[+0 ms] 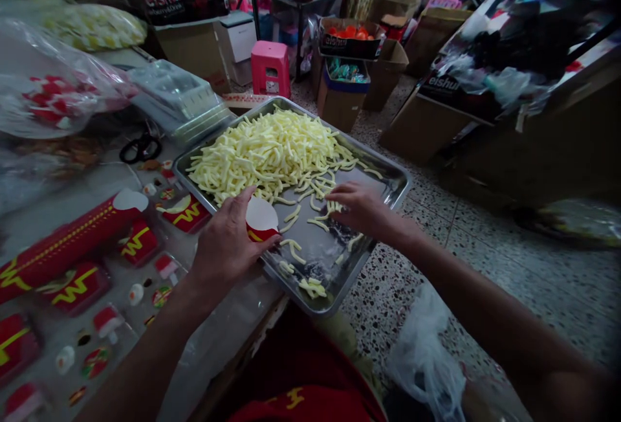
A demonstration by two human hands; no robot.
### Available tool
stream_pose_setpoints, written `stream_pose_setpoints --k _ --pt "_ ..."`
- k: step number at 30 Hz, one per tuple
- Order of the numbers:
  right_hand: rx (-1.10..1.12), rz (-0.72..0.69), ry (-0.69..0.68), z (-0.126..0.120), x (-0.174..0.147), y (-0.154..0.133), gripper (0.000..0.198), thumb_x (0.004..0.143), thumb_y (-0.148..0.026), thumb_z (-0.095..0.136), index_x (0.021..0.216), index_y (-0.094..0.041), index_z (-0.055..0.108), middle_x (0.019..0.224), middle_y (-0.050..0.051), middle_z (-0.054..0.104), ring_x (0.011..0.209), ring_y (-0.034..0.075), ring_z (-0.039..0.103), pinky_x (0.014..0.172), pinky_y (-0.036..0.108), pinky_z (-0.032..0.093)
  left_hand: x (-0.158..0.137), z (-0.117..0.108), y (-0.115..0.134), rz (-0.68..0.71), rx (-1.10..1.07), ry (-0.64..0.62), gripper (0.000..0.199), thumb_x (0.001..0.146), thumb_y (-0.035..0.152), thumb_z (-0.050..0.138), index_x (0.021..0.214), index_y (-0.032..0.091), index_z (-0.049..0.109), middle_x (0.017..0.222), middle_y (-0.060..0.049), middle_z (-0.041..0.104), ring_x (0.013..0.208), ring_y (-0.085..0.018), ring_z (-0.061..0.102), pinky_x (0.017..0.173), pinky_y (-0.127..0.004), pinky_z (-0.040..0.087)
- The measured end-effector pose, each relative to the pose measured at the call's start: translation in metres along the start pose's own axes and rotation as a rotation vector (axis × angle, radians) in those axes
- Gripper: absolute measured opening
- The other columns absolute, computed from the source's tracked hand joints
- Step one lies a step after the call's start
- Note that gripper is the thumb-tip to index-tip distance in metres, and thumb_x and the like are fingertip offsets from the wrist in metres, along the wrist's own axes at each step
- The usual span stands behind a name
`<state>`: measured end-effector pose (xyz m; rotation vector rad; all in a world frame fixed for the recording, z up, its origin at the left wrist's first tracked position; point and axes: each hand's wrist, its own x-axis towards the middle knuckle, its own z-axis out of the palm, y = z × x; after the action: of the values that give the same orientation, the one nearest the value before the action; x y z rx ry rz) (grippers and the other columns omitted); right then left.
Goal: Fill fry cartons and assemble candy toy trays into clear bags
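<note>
Centre frame: left hand (229, 234) clasps red-and-white carton (262, 215) between thumb and fingers, best kept uncrushed; right hand (361, 210), fingers bunched, pinch unclear, over yellow fry-shaped strips (272, 153) in metal tray (317, 263), light touch advisable.

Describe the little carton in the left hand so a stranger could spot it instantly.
Find the metal tray heaped with pale yellow strips. At its left edge, the left hand holds a red carton with a rounded white back. Unlike the red cartons on the table, it is held.
</note>
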<state>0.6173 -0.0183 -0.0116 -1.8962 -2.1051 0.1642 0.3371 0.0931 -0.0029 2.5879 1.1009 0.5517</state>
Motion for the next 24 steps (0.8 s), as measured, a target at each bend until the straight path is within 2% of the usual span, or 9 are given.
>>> stream_pose_setpoints --k 2,3,6,8,12,15,18,21,24 --pt "-0.058 -0.106 -0.14 0.002 0.01 -0.018 0.034 0.081 -0.018 0.069 0.116 -0.015 0.069 0.116 0.012 0.068 0.108 0.025 0.059 0.092 0.035 0.047 -0.002 -0.005 -0.003 0.001 0.029 0.005 0.092 0.074 0.057 0.078 0.149 0.021 0.039 0.141 -0.014 0.056 0.127 -0.033 0.055 0.107 -0.043 0.044" --pt "-0.094 -0.115 -0.205 0.004 0.015 -0.024 0.034 0.081 -0.015 0.068 0.114 -0.014 0.068 0.114 0.013 0.068 0.107 0.026 0.058 0.091 0.035 0.047 -0.004 -0.009 -0.007 -0.008 0.04 -0.003 0.092 0.074 0.057 0.077 0.149 0.021 0.039 0.14 -0.014 0.056 0.126 -0.034 0.056 0.107 -0.044 0.044" --pt "-0.181 -0.02 -0.326 0.012 0.028 -0.03 0.02 0.083 -0.008 0.059 0.098 -0.014 0.07 0.101 0.013 0.067 0.092 0.022 0.059 0.08 0.03 0.046 -0.011 -0.021 -0.018 -0.051 0.048 -0.025 0.092 0.073 0.061 0.076 0.148 0.022 0.041 0.138 -0.013 0.057 0.123 -0.035 0.058 0.105 -0.045 0.046" --pt "-0.186 0.011 -0.362 0.018 0.031 -0.026 0.021 0.087 -0.006 0.053 0.089 -0.015 0.071 0.094 0.011 0.067 0.083 0.019 0.059 0.076 0.028 0.043 -0.015 -0.024 -0.025 -0.065 0.03 -0.038 0.093 0.072 0.063 0.076 0.148 0.021 0.041 0.138 -0.013 0.058 0.122 -0.034 0.059 0.104 -0.045 0.046" --pt "-0.108 0.036 -0.308 0.022 0.027 -0.025 0.019 0.083 -0.008 0.056 0.085 -0.016 0.073 0.087 0.007 0.069 0.079 0.016 0.061 0.074 0.026 0.041 -0.021 -0.018 -0.03 -0.054 -0.006 -0.053 0.095 0.072 0.063 0.077 0.148 0.019 0.041 0.14 -0.014 0.057 0.124 -0.033 0.058 0.104 -0.043 0.047" --pt "-0.028 0.081 -0.191 0.024 0.025 -0.038 0.014 0.077 -0.013 0.064 0.085 -0.018 0.075 0.084 0.004 0.07 0.077 0.016 0.061 0.07 0.026 0.041 -0.023 -0.011 -0.027 -0.033 0.002 -0.085 0.097 0.07 0.06 0.08 0.148 0.018 0.041 0.139 -0.014 0.058 0.124 -0.033 0.058 0.103 -0.041 0.048" --pt "-0.008 -0.062 -0.063 0.029 0.035 -0.053 0.013 0.078 -0.017 0.065 0.086 -0.021 0.075 0.097 0.004 0.073 0.094 0.019 0.061 0.079 0.028 0.04 -0.019 -0.01 -0.023 -0.028 0.037 -0.156 0.097 0.069 0.059 0.082 0.148 0.019 0.042 0.136 -0.015 0.059 0.121 -0.033 0.06 0.1 -0.04 0.049" --pt "-0.1 -0.182 -0.119 0.039 0.047 -0.06 0.01 0.077 -0.016 0.064 0.079 -0.02 0.073 0.09 0.005 0.073 0.092 0.021 0.059 0.081 0.032 0.038 -0.011 -0.013 -0.018 -0.016 0.058 -0.218 0.101 0.065 0.062 0.083 0.147 0.019 0.043 0.133 -0.015 0.06 0.119 -0.033 0.061 0.097 -0.038 0.05" --pt "-0.091 -0.031 -0.137 0.049 0.049 -0.059 0.007 0.074 -0.016 0.066 0.077 -0.018 0.072 0.082 0.006 0.072 0.079 0.019 0.058 0.074 0.031 0.037 0.0 -0.016 -0.009 0.004 0.134 -0.252 0.101 0.064 0.063 0.083 0.145 0.017 0.044 0.128 -0.016 0.062 0.114 -0.033 0.063 0.091 -0.036 0.051"
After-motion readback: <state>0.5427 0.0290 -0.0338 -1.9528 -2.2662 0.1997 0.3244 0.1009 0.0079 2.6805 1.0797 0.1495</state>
